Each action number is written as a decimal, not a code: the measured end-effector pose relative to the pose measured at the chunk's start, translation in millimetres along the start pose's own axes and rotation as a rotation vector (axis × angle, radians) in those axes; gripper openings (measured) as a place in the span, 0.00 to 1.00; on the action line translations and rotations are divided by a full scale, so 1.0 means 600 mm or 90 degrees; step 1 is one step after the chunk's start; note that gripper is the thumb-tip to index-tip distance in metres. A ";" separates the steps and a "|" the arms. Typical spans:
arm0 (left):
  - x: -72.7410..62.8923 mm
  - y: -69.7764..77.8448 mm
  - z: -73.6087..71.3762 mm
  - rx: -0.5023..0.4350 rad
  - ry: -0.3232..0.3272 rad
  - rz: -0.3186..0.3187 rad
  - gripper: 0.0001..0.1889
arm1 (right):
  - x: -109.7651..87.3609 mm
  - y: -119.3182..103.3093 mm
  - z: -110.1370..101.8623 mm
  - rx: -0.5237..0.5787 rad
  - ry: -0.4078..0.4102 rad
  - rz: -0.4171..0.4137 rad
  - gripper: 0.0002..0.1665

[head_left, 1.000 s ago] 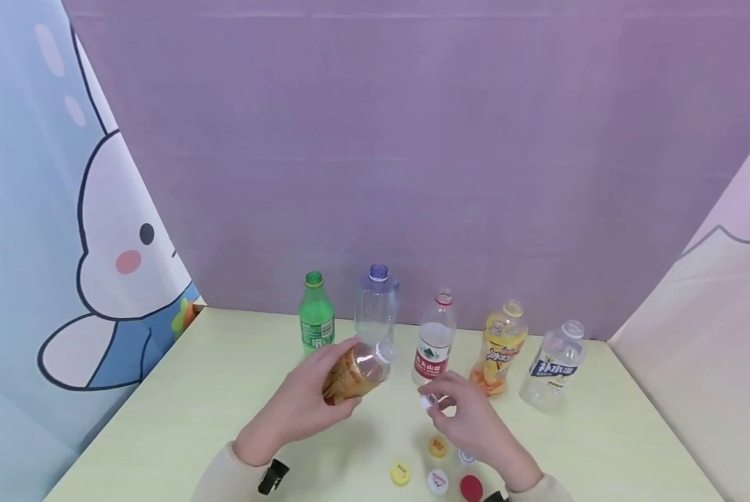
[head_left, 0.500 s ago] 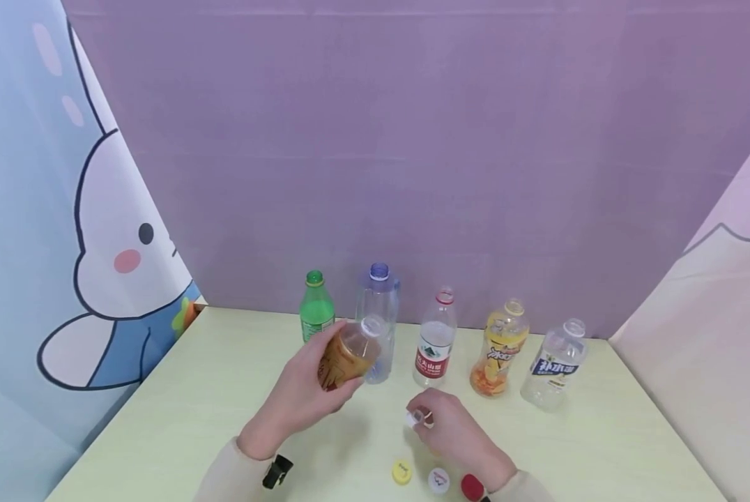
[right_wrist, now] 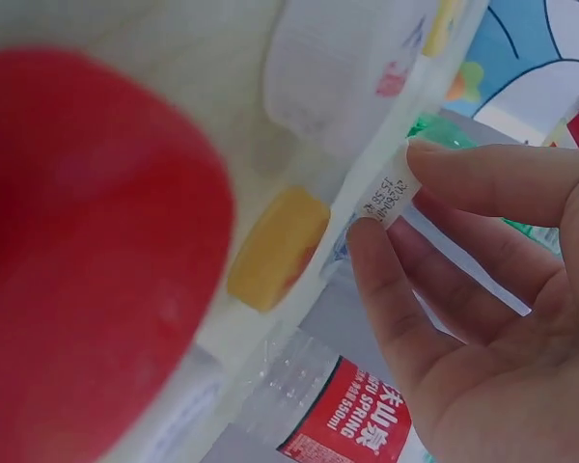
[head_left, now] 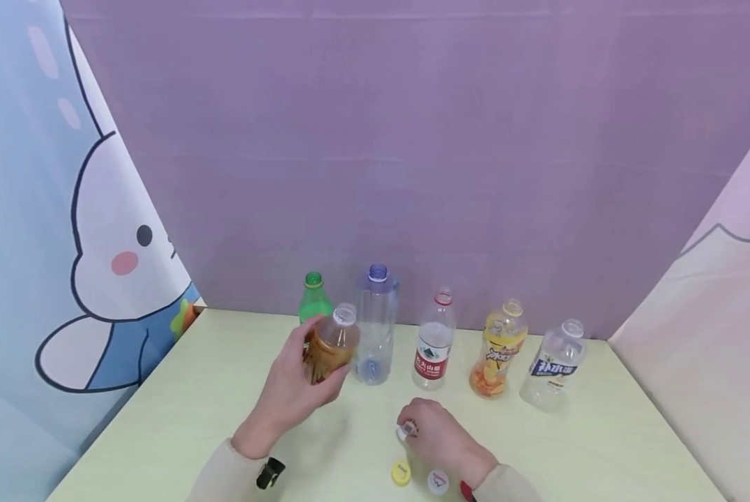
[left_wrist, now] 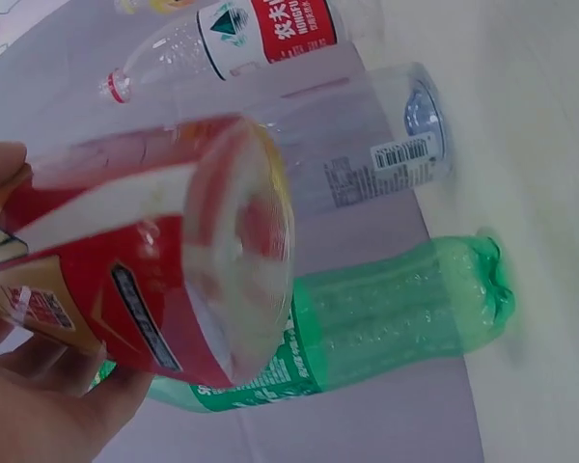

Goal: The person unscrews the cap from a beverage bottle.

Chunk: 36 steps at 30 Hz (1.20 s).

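My left hand [head_left: 293,383] grips an uncapped bottle [head_left: 329,352] with an amber-brown look, its neck up and slightly tilted. Its red and tan label and clear base face the left wrist view. Lower right of it, close over the table, my right hand [head_left: 440,436] pinches a white bottle cap [right_wrist: 391,188] between thumb and finger; small printed characters show on the cap's side. In front of that hand lie a yellow cap [head_left: 401,473] and a white cap with red print [head_left: 438,482]. A red cap [head_left: 467,491] is partly hidden by my right sleeve.
Uncapped bottles line the back of the table [head_left: 180,397]: green [head_left: 315,307], clear with a blue neck [head_left: 376,321], red-labelled [head_left: 434,348], yellow-labelled [head_left: 499,348] and blue-labelled [head_left: 553,366]. An orange cap [right_wrist: 280,249] shows in the right wrist view. A purple cloth [head_left: 412,174] hangs behind.
My left hand has moved the amber-brown bottle left and turned it more upright. My right hand has moved left and nearer the front, still pinching the white cap.
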<state>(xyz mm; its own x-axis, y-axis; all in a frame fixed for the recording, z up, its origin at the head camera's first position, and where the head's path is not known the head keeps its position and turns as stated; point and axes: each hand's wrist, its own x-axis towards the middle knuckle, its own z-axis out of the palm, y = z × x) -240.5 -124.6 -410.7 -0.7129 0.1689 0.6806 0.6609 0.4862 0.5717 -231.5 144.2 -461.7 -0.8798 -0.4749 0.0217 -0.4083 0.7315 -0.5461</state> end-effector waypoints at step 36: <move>0.007 -0.117 -0.067 0.027 0.105 -0.247 0.43 | 0.003 -0.004 0.007 -0.088 -0.002 0.010 0.10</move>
<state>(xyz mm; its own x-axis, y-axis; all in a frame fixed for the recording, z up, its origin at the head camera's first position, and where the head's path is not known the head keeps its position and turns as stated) -280.3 -192.3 -429.5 -0.8577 -0.1723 0.4844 0.3377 0.5215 0.7836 -230.9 139.4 -463.6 -0.8853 -0.4648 0.0114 -0.4249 0.7990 -0.4256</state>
